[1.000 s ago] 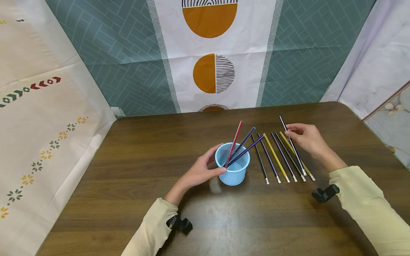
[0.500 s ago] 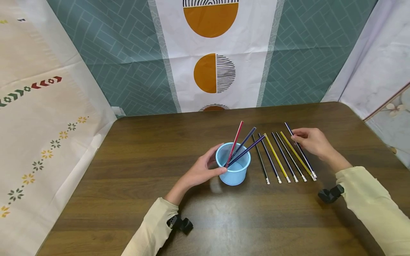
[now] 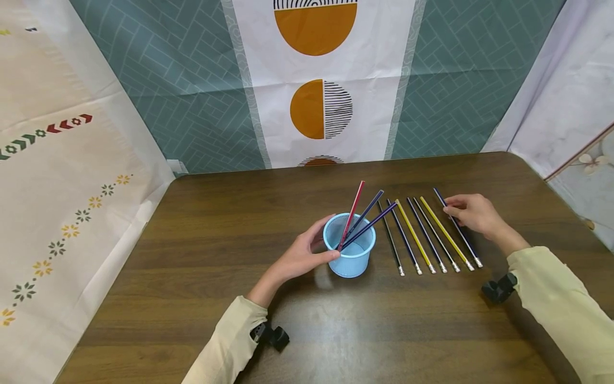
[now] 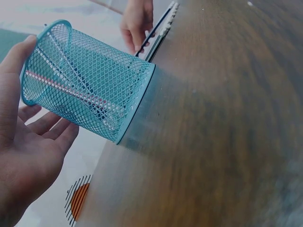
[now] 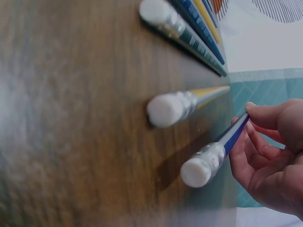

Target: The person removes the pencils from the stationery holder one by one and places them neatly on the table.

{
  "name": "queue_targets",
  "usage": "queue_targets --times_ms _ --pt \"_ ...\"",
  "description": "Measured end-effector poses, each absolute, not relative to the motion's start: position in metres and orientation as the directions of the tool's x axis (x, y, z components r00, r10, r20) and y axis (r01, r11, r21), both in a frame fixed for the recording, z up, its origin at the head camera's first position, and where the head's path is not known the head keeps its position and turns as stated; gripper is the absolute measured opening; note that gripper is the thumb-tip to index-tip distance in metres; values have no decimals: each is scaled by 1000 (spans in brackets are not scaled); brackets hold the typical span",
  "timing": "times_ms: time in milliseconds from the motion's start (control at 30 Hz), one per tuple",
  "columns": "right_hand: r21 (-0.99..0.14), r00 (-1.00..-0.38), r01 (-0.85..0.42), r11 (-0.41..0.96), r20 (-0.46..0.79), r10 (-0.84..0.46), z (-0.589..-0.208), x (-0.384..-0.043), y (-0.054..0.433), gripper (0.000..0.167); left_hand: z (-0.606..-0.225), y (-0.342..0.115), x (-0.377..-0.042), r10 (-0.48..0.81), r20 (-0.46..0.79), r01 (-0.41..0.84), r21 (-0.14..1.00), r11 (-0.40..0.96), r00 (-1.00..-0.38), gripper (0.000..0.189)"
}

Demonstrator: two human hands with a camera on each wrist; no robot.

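Observation:
My left hand (image 3: 307, 252) holds a light blue mesh pencil cup (image 3: 350, 268) upright on the table, thumb at its near rim and fingers round the far side. A red pencil (image 3: 354, 205) and two blue pencils (image 3: 372, 225) lean inside it. My right hand (image 3: 475, 216) pinches a dark blue pencil (image 3: 464, 237) between thumb and fingers, at the right end of a row of pencils. In the right wrist view its white eraser (image 5: 196, 172) hangs close over the table, with a shadow beside it. The nearest pencil in the row is yellow (image 3: 443, 229).
Several blue, yellow and dark pencils (image 3: 414, 236) lie side by side between the cup and my right hand, erasers toward me. The brown wooden table (image 3: 201, 256) ends at a patterned cloth (image 3: 192, 106) behind. Black cameras (image 3: 271, 337) sit on both wrists.
My right hand has moved right and slightly toward me, carrying the dark blue pencil from over the yellow one to its right side. The left hand and cup have stayed in place.

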State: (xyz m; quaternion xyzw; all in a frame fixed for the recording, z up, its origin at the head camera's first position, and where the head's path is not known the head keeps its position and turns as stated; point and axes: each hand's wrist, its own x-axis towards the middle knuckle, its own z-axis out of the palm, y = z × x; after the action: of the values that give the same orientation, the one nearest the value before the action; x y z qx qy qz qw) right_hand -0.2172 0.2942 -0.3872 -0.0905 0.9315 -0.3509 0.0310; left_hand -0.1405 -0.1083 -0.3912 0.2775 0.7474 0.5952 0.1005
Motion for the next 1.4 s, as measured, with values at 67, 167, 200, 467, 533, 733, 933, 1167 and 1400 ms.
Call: queue_targets --times_ms 67,167,200,467,533,733,933,1167,1400 --pt "-661 -982 -140 737 -2 -188 -389 -219 297 35 -391 -108 -140 536 181 296 946 136 -824 74" --pt "-660 -982 -130 740 -16 -187 -391 -220 300 36 -390 -108 -140 538 181 296 946 133 -823 73" --pt "-660 -982 -125 741 -24 -186 -392 -220 301 37 -390 -108 -140 538 182 296 946 132 -823 74" --pt "-643 -985 -89 761 -57 -164 -395 -221 303 39 -391 -109 -140 538 181 296 946 135 -823 77" --pt "-640 -986 -93 763 -49 -161 -395 -220 302 37 -391 -109 -140 539 183 297 946 132 -822 77" --pt "-635 -988 -99 766 -33 -154 -395 -220 301 34 -392 -109 -140 540 184 294 948 123 -821 76" --pt "-633 -988 -99 768 -29 -151 -397 -220 300 31 -391 -109 -140 539 186 293 949 119 -821 74" --pt "-630 -987 -110 768 -24 -161 -395 -219 300 32 -391 -109 -140 538 185 293 948 123 -822 75" --pt "-648 -987 -102 755 -29 -158 -394 -218 300 33 -392 -109 -140 537 184 297 946 130 -823 77"
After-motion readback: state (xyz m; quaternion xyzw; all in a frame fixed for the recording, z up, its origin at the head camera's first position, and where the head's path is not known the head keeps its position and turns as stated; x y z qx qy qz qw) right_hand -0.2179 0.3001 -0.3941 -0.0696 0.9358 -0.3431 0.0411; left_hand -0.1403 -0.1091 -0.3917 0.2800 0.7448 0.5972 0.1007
